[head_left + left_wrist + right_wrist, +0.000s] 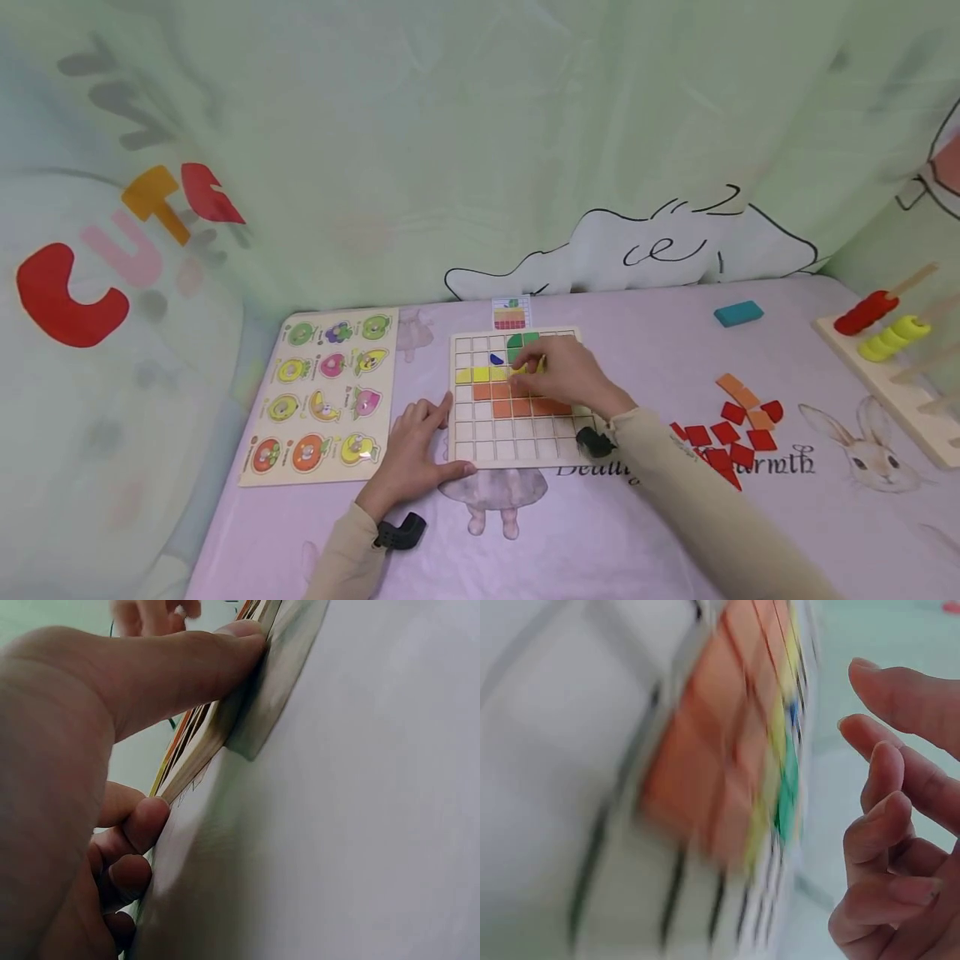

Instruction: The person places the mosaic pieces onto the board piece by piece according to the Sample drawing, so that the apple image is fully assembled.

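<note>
A wooden grid board (475,451) lies in front of me with orange tiles (522,408), yellow tiles (473,375), green pieces (514,342) and a small blue piece (497,359) on it. My left hand (415,450) holds the near left corner, thumb (187,667) along the near edge and fingertips at the left side. Over the board's upper middle hovers my right hand (567,372), partly covering the yellow row and green pieces. In the right wrist view its thumb (900,697) and forefinger are apart with nothing between them, the other fingers loosely bent.
A picture card (512,313) stands behind the board. To the left lies a fruit puzzle board (307,383). Loose red tiles (726,432) and orange tiles (738,390) are scattered right, with a teal block (738,313) beyond and a wooden peg stand (862,379) at far right.
</note>
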### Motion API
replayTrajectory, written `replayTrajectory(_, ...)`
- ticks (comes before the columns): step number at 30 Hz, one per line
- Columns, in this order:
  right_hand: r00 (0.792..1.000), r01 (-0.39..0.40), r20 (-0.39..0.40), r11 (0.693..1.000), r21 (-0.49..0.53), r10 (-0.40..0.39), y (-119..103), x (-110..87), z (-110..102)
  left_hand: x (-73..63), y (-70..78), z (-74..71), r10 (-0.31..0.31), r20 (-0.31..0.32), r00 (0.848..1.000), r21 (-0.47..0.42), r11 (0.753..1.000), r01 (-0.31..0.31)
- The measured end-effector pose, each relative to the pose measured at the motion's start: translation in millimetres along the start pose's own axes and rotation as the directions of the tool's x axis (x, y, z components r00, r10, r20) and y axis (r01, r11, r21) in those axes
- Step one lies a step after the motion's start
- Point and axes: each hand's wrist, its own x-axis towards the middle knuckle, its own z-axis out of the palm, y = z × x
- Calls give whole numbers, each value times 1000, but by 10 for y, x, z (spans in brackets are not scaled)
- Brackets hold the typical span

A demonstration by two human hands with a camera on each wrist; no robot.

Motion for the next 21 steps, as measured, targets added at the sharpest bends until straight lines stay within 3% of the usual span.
replayTrajectory(5, 988, -150, -45, 987, -49, 148, 450, -237, -455, -9, 22, -7, -5, -6, 1000, 5, 1000, 5)
replayTrajectory(12, 921, -389, -55, 908, -154, 385, 1131, -810, -1005, -25, 16, 6, -17, 0, 1000, 1, 1000, 17)
replayTrajectory(16, 898, -437, -31, 882, -175, 439, 1419, -1109, -1227, -29, 14, 13, -18, 0, 1000, -4, 1000, 18)
replayTrajectory(21, 893, -448, -32, 879, -163, 449, 1569, -1263, -1277, -19, 30, 9, -9, -14, 1000, -10, 1000, 9)
